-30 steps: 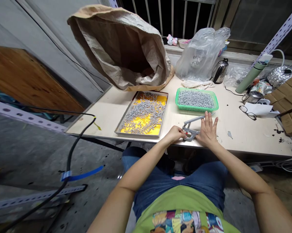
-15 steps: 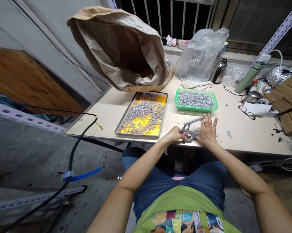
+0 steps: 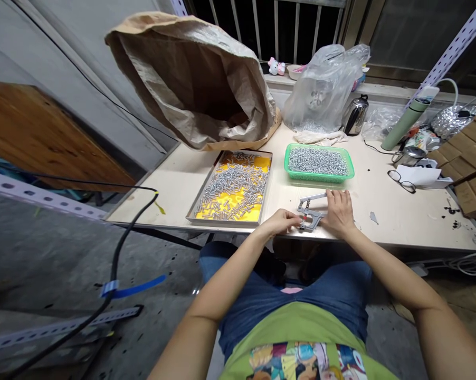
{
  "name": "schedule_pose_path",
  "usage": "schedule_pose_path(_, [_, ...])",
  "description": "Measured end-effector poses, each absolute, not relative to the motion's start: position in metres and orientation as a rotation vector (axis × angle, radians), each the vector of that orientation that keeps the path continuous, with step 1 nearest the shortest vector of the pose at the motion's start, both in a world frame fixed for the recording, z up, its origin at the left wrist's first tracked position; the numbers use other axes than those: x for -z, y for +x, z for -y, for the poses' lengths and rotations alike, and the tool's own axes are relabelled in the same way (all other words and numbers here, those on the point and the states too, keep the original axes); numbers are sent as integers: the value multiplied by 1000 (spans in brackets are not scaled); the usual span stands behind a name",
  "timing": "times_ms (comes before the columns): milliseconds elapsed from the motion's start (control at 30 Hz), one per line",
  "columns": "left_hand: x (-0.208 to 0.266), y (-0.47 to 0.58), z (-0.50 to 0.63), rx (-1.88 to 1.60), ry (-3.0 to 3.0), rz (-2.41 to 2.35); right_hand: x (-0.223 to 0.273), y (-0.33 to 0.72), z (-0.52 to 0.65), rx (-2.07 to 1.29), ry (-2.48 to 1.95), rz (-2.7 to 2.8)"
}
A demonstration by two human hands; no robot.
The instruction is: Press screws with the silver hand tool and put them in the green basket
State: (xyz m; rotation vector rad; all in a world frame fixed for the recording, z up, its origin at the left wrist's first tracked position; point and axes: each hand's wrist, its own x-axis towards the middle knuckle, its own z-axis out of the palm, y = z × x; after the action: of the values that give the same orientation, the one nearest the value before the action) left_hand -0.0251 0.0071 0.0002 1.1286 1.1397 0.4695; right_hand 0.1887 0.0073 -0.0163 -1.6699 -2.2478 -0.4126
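Observation:
A grey metal hand press [image 3: 312,217] with a coil spring and a long lever lies at the table's front edge. My right hand [image 3: 338,214] has its fingers bent over the lever and its thumb side against the lower body of the press. My left hand [image 3: 282,222] is beside the jaw end, thumb and fingers pinched together; whatever small thing they hold is hidden. A small red spot shows in the jaw. Behind the press stands a green plastic basket [image 3: 289,173] full of small silver screw-like parts. To the left, a shallow tray [image 3: 227,222] holds more silver parts on a yellow base.
A large open paper bag [image 3: 143,68] stands behind the tray. At the back are a clear plastic bag [image 3: 313,100], a steel pot [image 3: 357,115] and a green bottle [image 3: 404,124]. Glasses [image 3: 401,181] and cardboard boxes [image 3: 469,163] are on the right.
My right hand's fingers, stretched out over the lever before, are now curled around it. My left hand has drawn slightly back to the left from the jaw.

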Motion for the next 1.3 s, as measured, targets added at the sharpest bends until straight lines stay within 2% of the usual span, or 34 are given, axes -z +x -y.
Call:
schedule_pose_path(667, [3, -20, -6, -460, 1075, -1069, 8, 181, 3, 547, -1677, 2233])
schedule_pose_path(967, [-6, -24, -5, -735, 909, -1175, -6, 182, -7, 177, -2056, 2568])
schedule_pose_path(1167, [-7, -9, -2, -608, 812, -1152, -9, 178, -16, 163, -2017, 2610])
schedule_pose_path(1300, [-4, -4, -4, -612, 869, -1140, -12, 178, -20, 273, -1946, 2496])
